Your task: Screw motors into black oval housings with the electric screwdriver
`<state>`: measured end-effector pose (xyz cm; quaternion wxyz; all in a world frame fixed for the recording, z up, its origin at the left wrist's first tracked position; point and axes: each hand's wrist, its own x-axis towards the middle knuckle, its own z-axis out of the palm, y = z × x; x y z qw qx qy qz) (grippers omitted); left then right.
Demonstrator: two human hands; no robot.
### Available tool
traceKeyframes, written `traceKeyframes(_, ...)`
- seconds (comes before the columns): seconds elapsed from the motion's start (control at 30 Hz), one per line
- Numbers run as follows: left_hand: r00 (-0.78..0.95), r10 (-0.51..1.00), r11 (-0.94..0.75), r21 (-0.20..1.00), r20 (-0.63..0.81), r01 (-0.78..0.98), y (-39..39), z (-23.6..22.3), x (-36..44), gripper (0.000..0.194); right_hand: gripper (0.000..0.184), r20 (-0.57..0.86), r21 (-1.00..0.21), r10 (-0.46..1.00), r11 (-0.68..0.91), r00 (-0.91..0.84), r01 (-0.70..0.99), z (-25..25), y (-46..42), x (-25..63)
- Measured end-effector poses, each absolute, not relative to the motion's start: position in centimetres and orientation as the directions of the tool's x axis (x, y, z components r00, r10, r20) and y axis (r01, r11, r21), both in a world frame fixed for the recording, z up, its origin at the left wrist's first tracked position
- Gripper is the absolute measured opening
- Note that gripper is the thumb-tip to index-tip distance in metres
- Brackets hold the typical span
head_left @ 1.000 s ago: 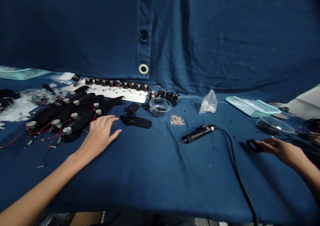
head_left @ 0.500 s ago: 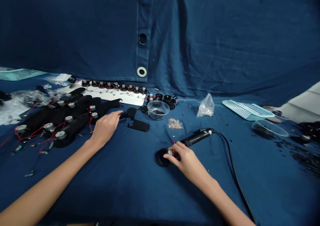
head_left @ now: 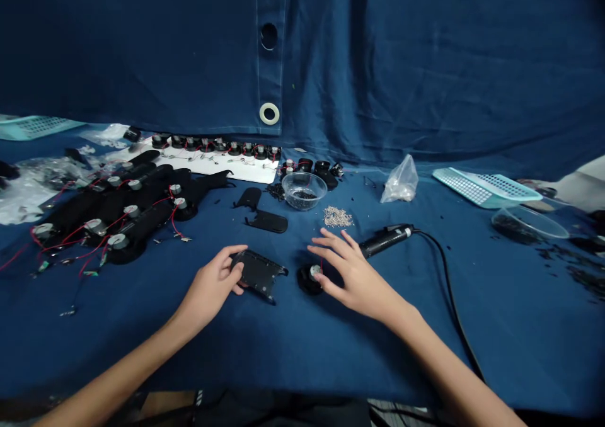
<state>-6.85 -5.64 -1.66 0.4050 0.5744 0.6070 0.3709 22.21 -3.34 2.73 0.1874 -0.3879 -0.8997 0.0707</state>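
Our view falls on a blue cloth worktop [head_left: 302,345], with the left hand [head_left: 210,286] and right hand [head_left: 359,280] near each other at lower centre. The left fingers [head_left: 235,269] curl around the edge of a black plate [head_left: 259,273], grasping it, though we cannot tell whether it lifts clear of the cloth. The right fingers [head_left: 333,241] are released and spread above a round black part [head_left: 307,280] topped by a silver motor [head_left: 314,272] and a red wire. Whether the hand touches it is hard to make out.

Just above lie a glass bowl [head_left: 304,191] of dark bits and a loose heap of metal bits [head_left: 337,216]. An electric screwdriver [head_left: 385,241] rests beside the right hand, seemingly kept within easy reach (its cable [head_left: 451,295] trails toward the lower right). To the left, black strips [head_left: 127,219] with motors and red wires lie side by side, while a white board [head_left: 212,169] carries a row of small motors, apparently keeping like parts together. At far right, a clear dish [head_left: 529,222] sits near a teal tray [head_left: 486,187]; the clutter beyond is dim and cut off by the frame.
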Motion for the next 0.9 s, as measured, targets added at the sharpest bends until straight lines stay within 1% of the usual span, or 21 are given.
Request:
traceKeyframes(0.07,0.002,0.991,-0.111,0.79,0.137,0.603,-5.9,-1.5,-7.2,0.047,0.039,0.219,-0.369,0.708,0.697,-0.671,0.615,2.5,-2.8,22.3)
traceKeyframes(0.1,0.041,0.972,-0.198,0.72,0.23,0.665,-5.9,-1.2,-7.5,0.049,0.035,0.2,-0.418,0.715,0.681,-0.67,0.601,2.4,-2.6,22.3)
traceKeyframes(0.13,0.115,0.95,-0.284,0.658,0.289,0.698,-5.9,-0.9,-7.8,0.051,0.03,0.189,-0.462,0.728,0.658,-0.659,0.595,2.3,-2.6,22.3)
traceKeyframes(0.17,0.22,0.927,-0.366,0.604,0.303,0.709,-5.8,-0.5,-8.0,0.053,0.025,0.185,-0.5,0.745,0.633,-0.641,0.591,2.1,-2.6,22.3)
traceKeyframes(0.2,0.345,0.896,-0.443,0.556,0.278,0.703,-5.7,-0.2,-8.2,0.054,0.021,0.184,-0.534,0.763,0.607,-0.62,0.588,2.0,-2.7,22.3)
traceKeyframes(0.27,0.567,0.803,-0.58,0.462,0.183,0.671,-5.4,0.1,-8.4,0.052,0.019,0.182,-0.588,0.792,0.562,-0.582,0.582,1.7,-3.0,22.2)
traceKeyframes(0.33,0.674,0.725,-0.669,0.376,0.14,0.641,-5.2,-0.1,-8.3,0.049,0.021,0.188,-0.617,0.812,0.536,-0.553,0.576,1.4,-3.4,22.1)
traceKeyframes(0.4,0.704,0.695,-0.708,0.312,0.147,0.634,-5.1,-0.5,-7.9,0.046,0.023,0.2,-0.622,0.818,0.532,-0.54,0.575,1.1,-3.8,21.9)
traceKeyframes(0.5,0.685,0.702,-0.709,0.293,0.197,0.642,-4.9,-1.1,-7.0,0.042,0.02,0.212,-0.632,0.827,0.522,-0.52,0.573,0.7,-4.2,21.5)
traceKeyframes(0.6,0.648,0.721,-0.689,0.357,0.246,0.631,-4.5,-1.2,-6.0,0.042,0.017,0.218,-0.658,0.844,0.498,-0.49,0.565,0.4,-4.3,21.2)
traceKeyframes(0.73,0.653,0.721,-0.677,0.439,0.235,0.59,-3.7,-1.2,-4.8,0.042,0.019,0.227,-0.661,0.847,0.497,-0.481,0.562,0.0,-4.2,21.1)
traceKeyframes(0.83,0.666,0.706,-0.688,0.451,0.238,0.568,-3.4,-1.2,-4.2,0.038,0.021,0.242,-0.661,0.843,0.506,-0.48,0.554,-0.3,-4.0,21.2)
traceKeyframes(0.9,0.668,0.696,-0.703,0.439,0.262,0.56,-3.2,-1.2,-3.9,0.037,0.023,0.253,-0.663,0.838,0.514,-0.484,0.544,-0.5,-4.0,21.3)
